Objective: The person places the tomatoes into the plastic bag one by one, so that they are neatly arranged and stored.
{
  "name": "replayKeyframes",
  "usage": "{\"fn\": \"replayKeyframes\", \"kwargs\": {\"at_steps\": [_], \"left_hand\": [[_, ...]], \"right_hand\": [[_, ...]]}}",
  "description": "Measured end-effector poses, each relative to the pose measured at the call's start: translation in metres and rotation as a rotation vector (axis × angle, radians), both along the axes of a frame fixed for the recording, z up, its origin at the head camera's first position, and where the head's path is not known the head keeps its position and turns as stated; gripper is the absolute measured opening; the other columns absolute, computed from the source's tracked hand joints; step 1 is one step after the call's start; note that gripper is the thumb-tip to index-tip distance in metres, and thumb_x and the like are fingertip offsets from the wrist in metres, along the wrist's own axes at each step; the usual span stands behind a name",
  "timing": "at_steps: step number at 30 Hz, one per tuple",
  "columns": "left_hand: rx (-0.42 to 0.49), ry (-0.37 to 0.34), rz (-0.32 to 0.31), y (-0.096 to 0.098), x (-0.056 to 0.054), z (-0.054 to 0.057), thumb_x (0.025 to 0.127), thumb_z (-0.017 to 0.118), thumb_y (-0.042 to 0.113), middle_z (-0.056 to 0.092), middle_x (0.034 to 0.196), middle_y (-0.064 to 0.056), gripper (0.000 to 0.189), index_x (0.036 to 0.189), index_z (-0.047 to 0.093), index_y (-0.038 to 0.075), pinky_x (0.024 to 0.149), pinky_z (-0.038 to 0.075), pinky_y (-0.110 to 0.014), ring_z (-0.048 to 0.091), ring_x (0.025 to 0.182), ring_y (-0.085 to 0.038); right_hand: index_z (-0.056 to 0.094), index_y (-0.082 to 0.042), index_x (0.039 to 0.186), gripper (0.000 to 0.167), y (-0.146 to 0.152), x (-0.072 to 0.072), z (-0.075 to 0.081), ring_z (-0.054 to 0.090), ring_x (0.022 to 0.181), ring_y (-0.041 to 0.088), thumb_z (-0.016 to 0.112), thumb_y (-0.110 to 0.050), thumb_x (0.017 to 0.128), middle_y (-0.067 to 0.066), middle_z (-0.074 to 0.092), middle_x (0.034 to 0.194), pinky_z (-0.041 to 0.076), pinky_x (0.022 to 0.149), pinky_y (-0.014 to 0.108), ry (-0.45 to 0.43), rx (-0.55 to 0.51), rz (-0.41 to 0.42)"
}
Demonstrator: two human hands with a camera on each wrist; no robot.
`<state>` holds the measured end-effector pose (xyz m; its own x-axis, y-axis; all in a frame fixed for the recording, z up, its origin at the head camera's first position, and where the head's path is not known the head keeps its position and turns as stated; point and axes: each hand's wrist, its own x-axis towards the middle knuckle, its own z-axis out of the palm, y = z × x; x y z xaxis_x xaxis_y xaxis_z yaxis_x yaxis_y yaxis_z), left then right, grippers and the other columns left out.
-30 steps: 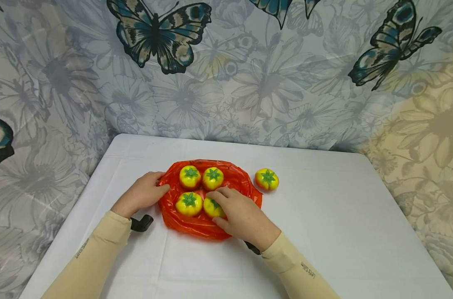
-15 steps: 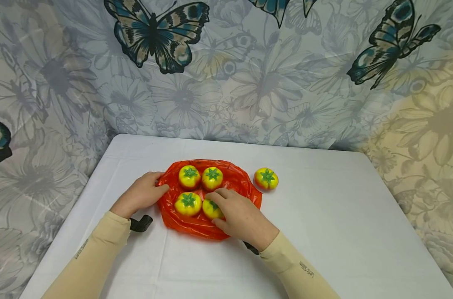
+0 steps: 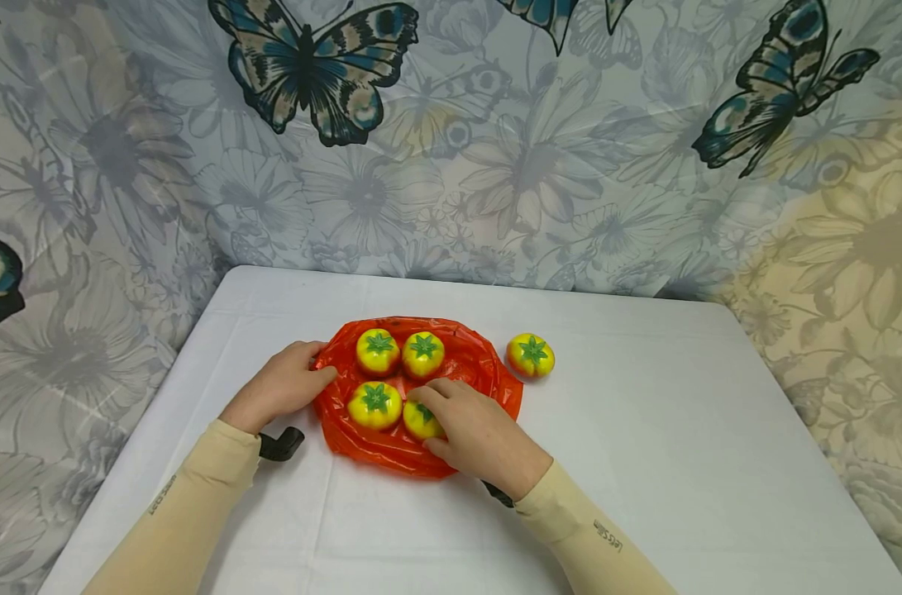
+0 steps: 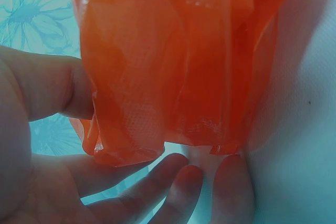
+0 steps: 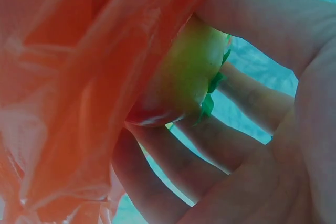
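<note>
An open red plastic bag (image 3: 465,355) lies on the white table with several yellow-and-red tomatoes, each with a green star-shaped leaf top, inside it. My left hand (image 3: 281,385) pinches the bag's left rim, thumb inside and fingers outside; the left wrist view has the red plastic (image 4: 157,66) between thumb and fingers. My right hand (image 3: 488,431) reaches over the bag's right side and grips the front right tomato (image 3: 421,419), partly hiding it. Up close in the right wrist view, thumb and fingers curl round that tomato (image 5: 184,77), with red plastic in front.
One more tomato (image 3: 530,355) sits on the table just outside the bag's right rim. The white-covered table (image 3: 644,430) extends to the right and ends at a wall of butterfly-and-flower fabric (image 3: 451,190). Both wrists wear black camera mounts (image 3: 281,445).
Almost nothing differs. Both hands keep their places on the bag and the tomato; the right hand has shifted very slightly left.
</note>
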<state>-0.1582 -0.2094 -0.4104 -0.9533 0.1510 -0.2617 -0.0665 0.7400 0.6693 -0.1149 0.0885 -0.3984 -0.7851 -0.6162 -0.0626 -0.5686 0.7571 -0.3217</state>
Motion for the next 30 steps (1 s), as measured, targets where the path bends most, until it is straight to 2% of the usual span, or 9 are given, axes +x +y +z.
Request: {"fn": "replayKeyframes", "kwargs": {"at_steps": [13,20,26,30], "left_hand": [[-0.007,-0.001,0.003,0.001,0.001,0.000,0.107,0.055,0.026,0.061,0.145,-0.027,0.055,0.153,0.054,-0.003,0.110,0.052,-0.060,0.059,0.122,-0.038],[-0.001,-0.003,0.002,0.001,0.001,0.001,0.107,0.055,0.026,0.061,0.144,-0.027,0.054,0.153,0.055,-0.003,0.110,0.052,-0.060,0.059,0.121,-0.038],[-0.012,-0.007,0.002,0.002,0.000,0.002,0.107,0.055,0.026,0.061,0.142,-0.026,0.054,0.153,0.055,-0.003,0.108,0.053,-0.059,0.060,0.119,-0.037],[-0.013,-0.003,0.001,0.001,0.000,0.001,0.107,0.055,0.026,0.063,0.139,-0.025,0.053,0.152,0.056,-0.003,0.106,0.054,-0.057,0.060,0.116,-0.036]], "right_hand": [[0.061,-0.020,0.148,0.058,0.001,0.000,-0.001,0.065,0.127,0.019,0.084,-0.026,0.095,0.001,0.065,0.139,0.059,0.108,0.036,-0.014,-0.009,-0.002],[0.057,-0.021,0.154,0.066,0.004,-0.002,0.004,0.061,0.139,0.023,0.083,-0.036,0.095,0.003,0.062,0.149,0.058,0.112,0.043,-0.068,-0.027,-0.039],[0.058,-0.020,0.153,0.066,0.021,-0.012,0.014,0.065,0.132,0.021,0.083,-0.041,0.095,0.002,0.064,0.148,0.060,0.109,0.043,-0.002,-0.089,-0.095],[0.060,-0.018,0.151,0.062,0.040,-0.023,0.022,0.066,0.132,0.025,0.082,-0.039,0.096,0.004,0.066,0.146,0.059,0.108,0.048,0.050,-0.150,-0.163]]}}
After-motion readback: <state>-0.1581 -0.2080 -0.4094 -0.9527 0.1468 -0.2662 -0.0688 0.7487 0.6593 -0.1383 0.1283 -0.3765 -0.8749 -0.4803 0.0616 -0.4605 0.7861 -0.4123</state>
